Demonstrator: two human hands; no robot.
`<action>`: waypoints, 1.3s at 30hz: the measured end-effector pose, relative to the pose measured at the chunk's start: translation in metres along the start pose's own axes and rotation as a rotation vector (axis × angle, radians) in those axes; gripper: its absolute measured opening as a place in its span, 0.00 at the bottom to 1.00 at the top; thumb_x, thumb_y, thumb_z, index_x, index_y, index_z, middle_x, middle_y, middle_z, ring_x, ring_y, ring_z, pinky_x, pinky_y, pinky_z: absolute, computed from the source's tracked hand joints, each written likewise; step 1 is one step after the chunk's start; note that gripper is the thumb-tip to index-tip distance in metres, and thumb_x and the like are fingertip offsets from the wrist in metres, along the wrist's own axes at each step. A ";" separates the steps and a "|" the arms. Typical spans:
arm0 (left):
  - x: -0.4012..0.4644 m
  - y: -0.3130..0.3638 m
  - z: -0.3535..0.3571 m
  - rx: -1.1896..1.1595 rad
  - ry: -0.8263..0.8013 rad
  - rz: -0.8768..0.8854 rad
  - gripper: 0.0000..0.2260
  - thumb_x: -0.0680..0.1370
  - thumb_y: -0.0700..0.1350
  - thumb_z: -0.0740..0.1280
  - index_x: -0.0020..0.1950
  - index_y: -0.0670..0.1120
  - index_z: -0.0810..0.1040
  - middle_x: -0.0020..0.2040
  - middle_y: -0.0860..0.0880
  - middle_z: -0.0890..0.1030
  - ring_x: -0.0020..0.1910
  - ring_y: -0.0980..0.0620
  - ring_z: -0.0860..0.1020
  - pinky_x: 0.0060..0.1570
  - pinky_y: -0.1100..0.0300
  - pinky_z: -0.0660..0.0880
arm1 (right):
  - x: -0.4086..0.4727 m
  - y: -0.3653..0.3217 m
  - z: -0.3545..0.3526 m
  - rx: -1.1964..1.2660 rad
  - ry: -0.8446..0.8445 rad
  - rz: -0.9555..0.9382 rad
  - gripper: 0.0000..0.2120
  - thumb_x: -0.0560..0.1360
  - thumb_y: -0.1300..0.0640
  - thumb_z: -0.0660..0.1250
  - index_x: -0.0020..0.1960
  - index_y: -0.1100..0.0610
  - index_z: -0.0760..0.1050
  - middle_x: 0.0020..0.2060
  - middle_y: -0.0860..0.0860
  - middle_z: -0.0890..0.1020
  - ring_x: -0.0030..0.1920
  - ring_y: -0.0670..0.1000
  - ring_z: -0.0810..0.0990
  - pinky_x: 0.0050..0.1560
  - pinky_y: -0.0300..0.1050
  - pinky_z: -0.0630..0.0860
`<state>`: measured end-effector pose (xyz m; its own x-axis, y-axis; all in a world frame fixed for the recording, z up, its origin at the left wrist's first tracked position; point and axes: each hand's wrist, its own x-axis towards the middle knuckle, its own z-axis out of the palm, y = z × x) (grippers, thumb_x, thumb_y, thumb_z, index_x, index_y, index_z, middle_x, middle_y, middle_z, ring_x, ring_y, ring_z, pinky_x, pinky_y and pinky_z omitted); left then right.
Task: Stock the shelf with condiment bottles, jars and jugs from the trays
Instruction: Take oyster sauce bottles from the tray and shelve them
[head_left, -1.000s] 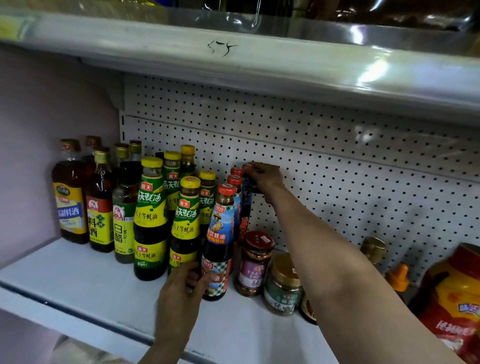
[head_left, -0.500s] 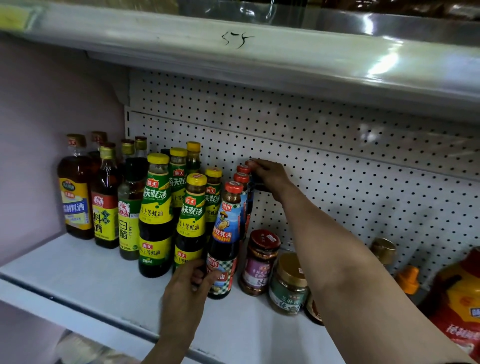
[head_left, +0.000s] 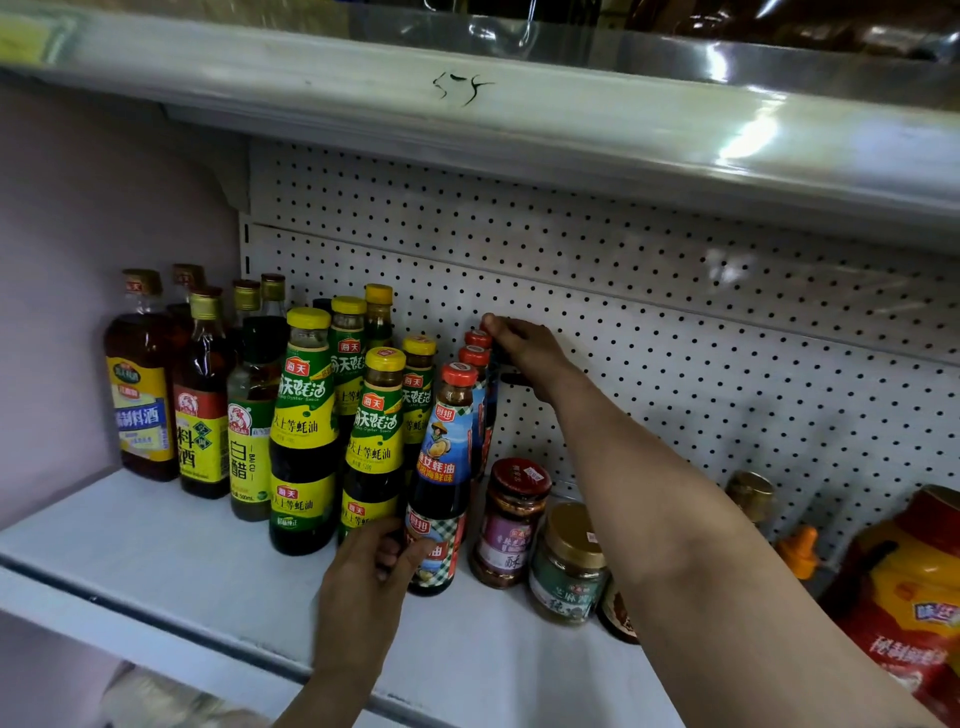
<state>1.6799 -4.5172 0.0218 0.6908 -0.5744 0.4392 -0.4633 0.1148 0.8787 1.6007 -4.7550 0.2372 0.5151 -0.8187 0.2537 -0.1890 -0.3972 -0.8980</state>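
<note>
Red-capped front bottle (head_left: 441, 478) stands on the shelf (head_left: 156, 551); my left hand (head_left: 363, 587) grips its base. My right hand (head_left: 524, 348), beyond, pinches the rearmost bottle (head_left: 478, 339) by its cap.

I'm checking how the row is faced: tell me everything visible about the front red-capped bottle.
The front red-capped bottle stands upright on the white shelf, first in a row of red caps. It looks like dark glass, with a blue pictured label and a checked lower band. The left hand grips its base; a yellow-capped bottle stands close beside it.
</note>
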 end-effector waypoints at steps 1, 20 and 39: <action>0.000 0.000 0.000 -0.008 0.000 -0.001 0.16 0.68 0.60 0.73 0.51 0.55 0.80 0.42 0.55 0.80 0.42 0.56 0.79 0.44 0.53 0.79 | -0.002 -0.001 0.000 0.001 -0.003 -0.005 0.23 0.77 0.38 0.67 0.65 0.52 0.78 0.61 0.53 0.81 0.60 0.53 0.78 0.57 0.55 0.79; 0.003 0.003 0.000 -0.031 -0.017 0.010 0.11 0.71 0.54 0.75 0.50 0.55 0.80 0.42 0.54 0.80 0.42 0.55 0.79 0.43 0.54 0.78 | -0.030 -0.016 -0.004 -0.015 0.150 -0.060 0.37 0.72 0.35 0.70 0.74 0.55 0.69 0.71 0.54 0.74 0.68 0.53 0.73 0.69 0.57 0.72; -0.001 0.012 -0.006 0.004 -0.049 -0.059 0.17 0.69 0.63 0.73 0.44 0.55 0.71 0.37 0.56 0.80 0.40 0.50 0.79 0.41 0.50 0.77 | -0.155 -0.037 -0.002 -0.084 0.408 -0.041 0.26 0.71 0.44 0.76 0.66 0.50 0.76 0.58 0.49 0.82 0.58 0.46 0.81 0.61 0.51 0.79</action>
<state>1.6769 -4.5102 0.0325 0.6891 -0.6189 0.3770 -0.4247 0.0766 0.9021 1.5260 -4.6140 0.2315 0.1534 -0.8919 0.4253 -0.2519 -0.4515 -0.8560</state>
